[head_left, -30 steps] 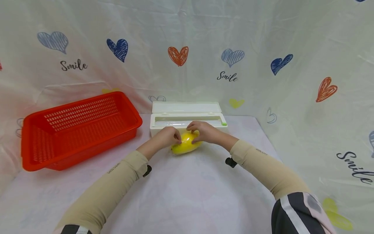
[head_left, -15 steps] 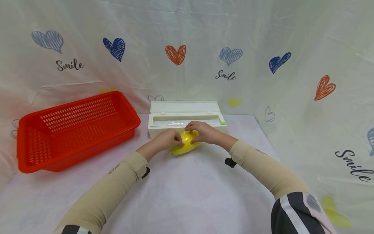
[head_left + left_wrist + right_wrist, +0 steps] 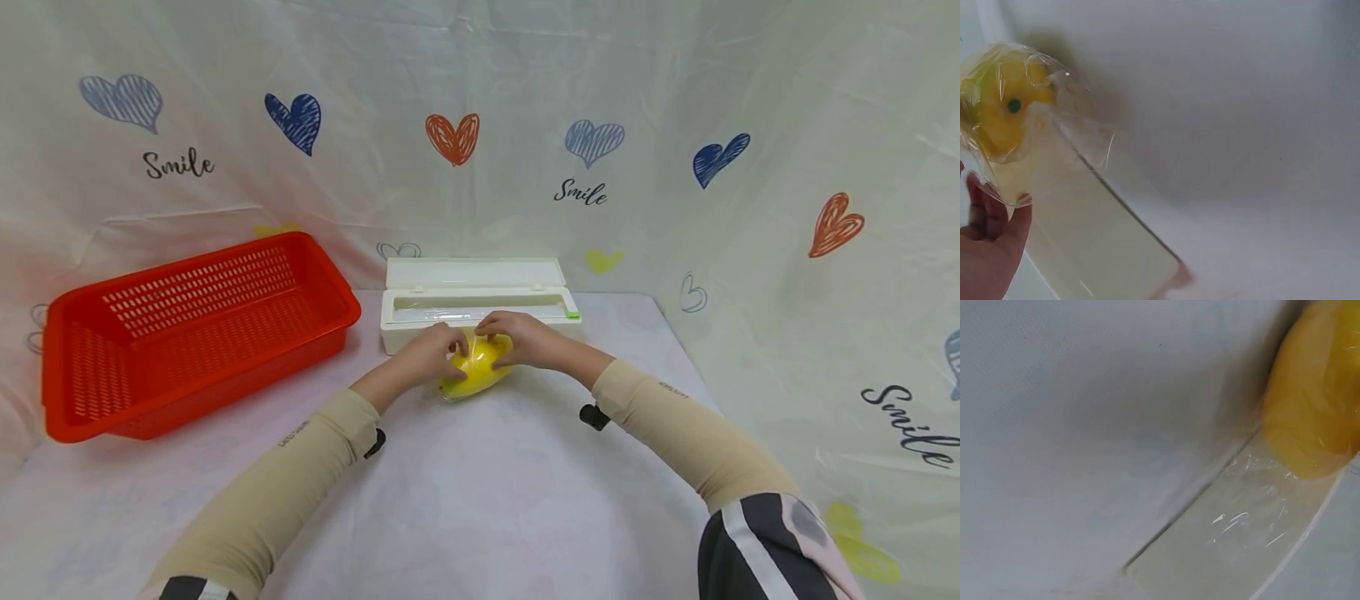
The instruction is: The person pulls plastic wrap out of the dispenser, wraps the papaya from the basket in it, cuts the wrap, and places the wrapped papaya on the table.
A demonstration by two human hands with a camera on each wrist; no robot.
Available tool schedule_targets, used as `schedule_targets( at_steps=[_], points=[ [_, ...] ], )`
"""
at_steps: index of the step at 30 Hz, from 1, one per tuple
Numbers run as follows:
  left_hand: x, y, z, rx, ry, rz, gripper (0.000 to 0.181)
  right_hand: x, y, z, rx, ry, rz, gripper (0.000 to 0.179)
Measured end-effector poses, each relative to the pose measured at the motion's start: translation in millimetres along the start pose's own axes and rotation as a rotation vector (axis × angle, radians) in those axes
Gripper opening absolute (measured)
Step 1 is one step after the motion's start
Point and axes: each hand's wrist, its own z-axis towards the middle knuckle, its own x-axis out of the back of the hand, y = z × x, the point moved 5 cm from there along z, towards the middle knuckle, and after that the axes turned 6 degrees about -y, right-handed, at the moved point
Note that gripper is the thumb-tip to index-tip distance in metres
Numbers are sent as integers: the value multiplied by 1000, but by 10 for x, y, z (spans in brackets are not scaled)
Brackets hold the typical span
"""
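A yellow fruit point(image 3: 474, 375), mango-like in shape and with a dark green stem spot in the left wrist view, lies on the table wrapped in clear cling film point(image 3: 1094, 147). Loose film sticks out around its end. My left hand point(image 3: 422, 354) is at its left side, thumb and curled fingers apart, the thumb tip at the film's edge. At the other side, my right hand point(image 3: 525, 340) holds the wrapped fruit between thumb and fingers; the right wrist view does not show this hand. Right behind the fruit stands a white cling film dispenser point(image 3: 399, 335), its lid point(image 3: 474, 272) up.
A red perforated basket point(image 3: 213, 408) stands on the left of the white-covered table point(image 3: 480, 500). Inside the dispenser, a film roll point(image 3: 420, 313) shows, and a green slider point(image 3: 573, 316) sits at its right front edge. A printed cloth point(image 3: 517, 83) hangs behind.
My left thumb and fingers, pinched together at the fruit half a second ago, have parted, the fingers rising a little. My right hand keeps its place. The head view has shifted slightly.
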Motion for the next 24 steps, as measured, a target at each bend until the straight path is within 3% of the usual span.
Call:
schedule_targets(
  at_steps=[4,7,11,15,24],
  points=[
    [-45,-34,15,89,-10,-27,64,23,9,-41,20,20,15,43],
    [-105,-48,30,92,-63,-49,77,58,15,-65,23,53,43,32],
    [-140,-46,39,64,-88,-51,77,94,24,-68,-13,63,61,28],
    [-141,-46,39,66,-86,-56,78,82,37,-46,-56,23,8,29],
    [-138,-1,34,62,-92,-44,80,103,3,4,-61,63,-46,11]
  ],
)
